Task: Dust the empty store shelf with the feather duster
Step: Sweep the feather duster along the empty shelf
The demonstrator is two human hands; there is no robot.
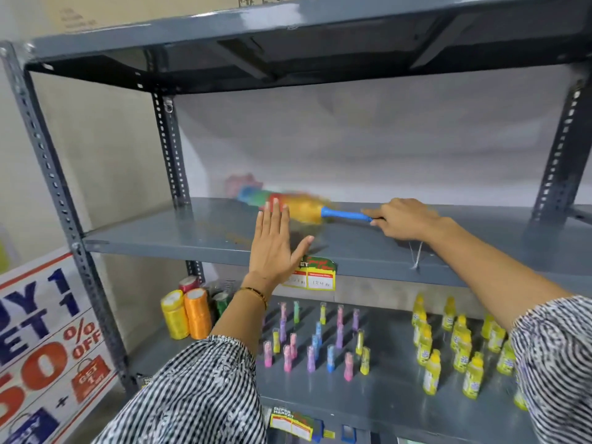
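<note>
The grey metal shelf (198, 233) in front of you is bare except for the duster, and its surface runs well past your reach on both sides, so you likely have more to cover. The shelf below (378, 392) is crowded with small bottles (431, 376) and thread spools (197, 314); knocked-off dust would probably settle there.

The feather duster (288, 203) lies low across the middle of the bare shelf, its coloured head blurred and pointing left toward the back corner. It should be very light, the head soft and yielding, the blue plastic handle (346, 215) stiff and a little slick. Take it at the handle's far end, as you do now, never by the fluff.

Your right hand (407, 219) is closed around the end of that handle. Your left hand (275, 248) is flat and spread, holding nothing, raised in front of the shelf's front edge near the duster head; whether it touches anything is unclear.
</note>
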